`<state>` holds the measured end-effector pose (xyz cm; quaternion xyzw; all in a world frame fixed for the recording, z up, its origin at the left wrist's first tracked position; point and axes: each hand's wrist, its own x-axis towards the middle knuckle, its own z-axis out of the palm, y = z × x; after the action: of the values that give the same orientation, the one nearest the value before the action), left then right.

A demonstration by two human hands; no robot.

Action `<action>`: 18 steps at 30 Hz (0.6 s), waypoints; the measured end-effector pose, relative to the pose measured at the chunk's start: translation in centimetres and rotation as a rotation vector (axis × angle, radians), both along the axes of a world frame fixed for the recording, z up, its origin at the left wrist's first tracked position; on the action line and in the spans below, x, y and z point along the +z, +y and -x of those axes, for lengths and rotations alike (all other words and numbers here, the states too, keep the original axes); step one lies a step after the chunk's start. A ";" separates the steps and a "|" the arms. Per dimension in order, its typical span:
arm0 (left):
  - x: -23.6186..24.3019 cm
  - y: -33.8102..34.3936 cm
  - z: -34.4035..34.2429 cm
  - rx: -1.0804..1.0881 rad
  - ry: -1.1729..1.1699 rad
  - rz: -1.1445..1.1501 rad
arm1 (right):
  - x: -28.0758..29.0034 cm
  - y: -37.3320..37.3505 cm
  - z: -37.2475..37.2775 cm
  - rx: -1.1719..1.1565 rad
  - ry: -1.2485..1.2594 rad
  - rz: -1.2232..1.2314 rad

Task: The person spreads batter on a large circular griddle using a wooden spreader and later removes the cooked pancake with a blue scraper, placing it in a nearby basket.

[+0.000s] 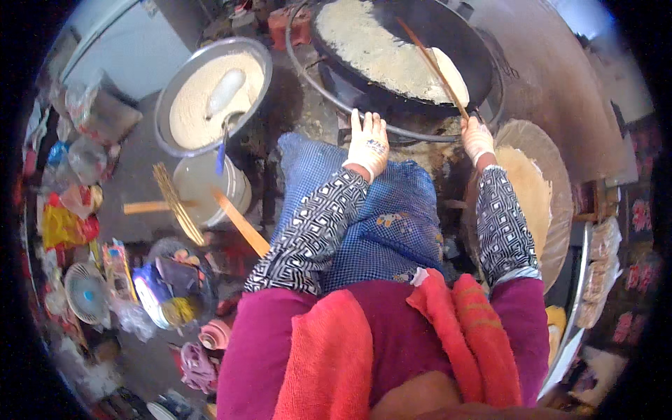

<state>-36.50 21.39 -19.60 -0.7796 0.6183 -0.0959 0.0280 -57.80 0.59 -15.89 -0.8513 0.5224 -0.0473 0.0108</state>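
Observation:
A large black round griddle (pixel 458 31) stands ahead of me with a wide pale pancake (pixel 371 52) spread over much of it. My right hand (pixel 478 140), in a white glove, is closed round the near end of a long thin wooden stick (pixel 428 56). The stick slants across the pancake, beside a paler, smooth strip (pixel 451 75) at its right end. My left hand (pixel 368 145), also gloved, has its fingers stretched out and holds nothing. Its fingertips are at the metal ring (pixel 413 135) round the griddle; whether they press on it I cannot tell.
Left of the griddle stands a metal basin (pixel 163 129) of batter, with a ladle (pixel 225 133) in it. Below it are a white bucket (pixel 238 185), a straw brush (pixel 175 203) and wooden sticks. On the right, thin pancakes (pixel 525 189) lie on a round mat (pixel 556 245).

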 end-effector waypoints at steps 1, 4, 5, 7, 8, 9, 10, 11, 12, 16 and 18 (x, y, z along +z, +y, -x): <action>-0.1 0.0 -0.4 -0.005 0.012 0.036 | -0.8 -1.4 0.4 -0.049 0.037 -0.028; 1.0 -1.1 0.2 -0.054 0.016 0.018 | -2.5 -4.4 5.3 -0.233 -0.022 -0.043; 0.5 -1.0 -0.4 -0.039 0.018 0.038 | -1.8 -3.7 3.8 -0.192 -0.006 -0.023; 1.3 -0.6 -1.3 -0.004 -0.014 -0.010 | -0.3 -1.6 1.2 -0.123 -0.023 -0.016; 1.3 -0.3 -1.6 0.010 -0.022 -0.047 | -1.1 0.1 0.4 -0.031 0.012 -0.028; 0.9 -0.2 -2.1 0.029 -0.021 -0.063 | -1.6 1.8 -0.4 0.068 0.044 -0.030; 0.5 -0.2 -2.7 0.050 0.015 -0.081 | -2.0 2.8 -0.9 0.167 0.076 -0.034; 1.0 -0.3 -2.7 0.057 0.022 -0.081 | -2.7 2.2 0.2 0.129 0.026 -0.034; 1.4 -0.4 -2.7 0.059 0.023 -0.084 | -3.6 1.0 1.5 0.085 -0.030 -0.035; 1.2 -0.8 -3.9 0.084 0.052 -0.059 | -0.9 -3.5 2.2 -0.130 0.049 -0.019; 1.7 -0.7 -4.5 0.111 0.072 -0.060 | -1.2 -2.6 1.2 -0.063 0.042 0.040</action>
<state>-32.00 20.68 -17.88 -0.8143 0.5774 -0.0478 0.0343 -58.97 -2.00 -17.05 -0.8353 0.5479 -0.0404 -0.0186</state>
